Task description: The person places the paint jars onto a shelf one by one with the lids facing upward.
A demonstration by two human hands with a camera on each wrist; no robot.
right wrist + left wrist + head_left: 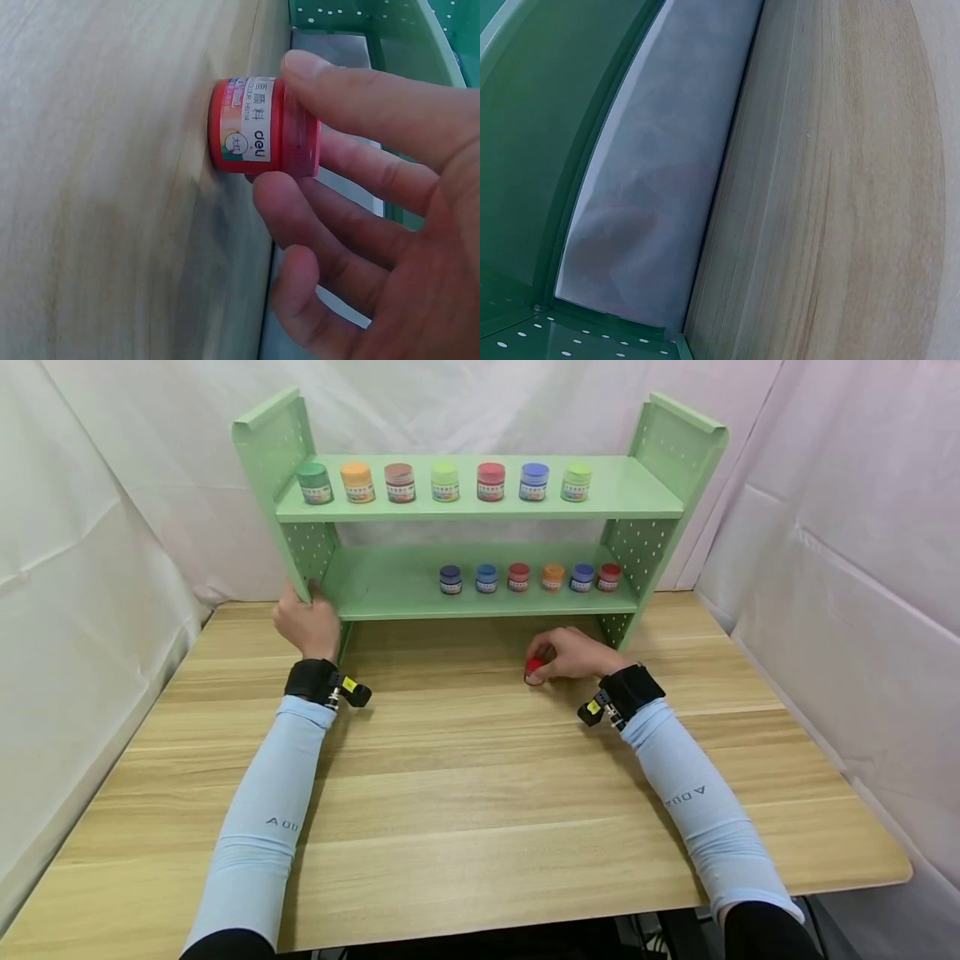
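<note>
In the head view my right hand (576,653) pinches a small red paint jar (534,667) by its lid, between thumb and fingers. The right wrist view shows this paint jar (251,124) upright, its base at the tabletop and its white label facing the camera. My left hand (307,625) grips the lower front edge of the left side panel of a green two-tier shelf (480,603), thumb on the inner side and fingers partly hidden behind the panel. No part of the left hand shows in the left wrist view, only shelf and tabletop.
Several paint jars line the upper tier, from a dark green jar (314,483) to a light green jar (576,482). Smaller jars, including a dark blue jar (450,580), stand on the lower tier's middle and right. White curtains (840,510) surround the wooden table (480,810).
</note>
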